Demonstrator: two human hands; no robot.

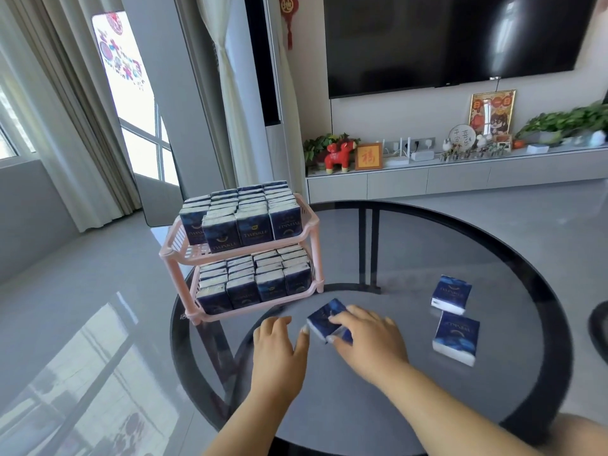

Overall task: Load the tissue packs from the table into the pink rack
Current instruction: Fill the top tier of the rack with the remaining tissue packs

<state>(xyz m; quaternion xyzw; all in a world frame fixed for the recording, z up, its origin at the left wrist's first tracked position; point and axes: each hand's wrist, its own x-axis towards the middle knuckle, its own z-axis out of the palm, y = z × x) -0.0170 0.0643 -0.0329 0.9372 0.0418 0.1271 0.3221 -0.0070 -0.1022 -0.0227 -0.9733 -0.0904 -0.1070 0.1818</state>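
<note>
Round glass table [411, 241] is nearly cleared: pink rack [311, 230] looks packed on both tiers, right hand [368, 340] grips one tissue pack [324, 319], left hand [279, 347] open and empty, two loose packs [455, 337] left.

Two bare forearms, no sleeves in view, no watch, rings or bracelets visible. Left hand [278, 343] shows short fingers and a pale, glossy thumbnail. Right hand [368, 340] likewise bare, pale rounded nails on the fingertips [331, 339]. Slight motion blur on both. Nothing else of the person shows.
</note>
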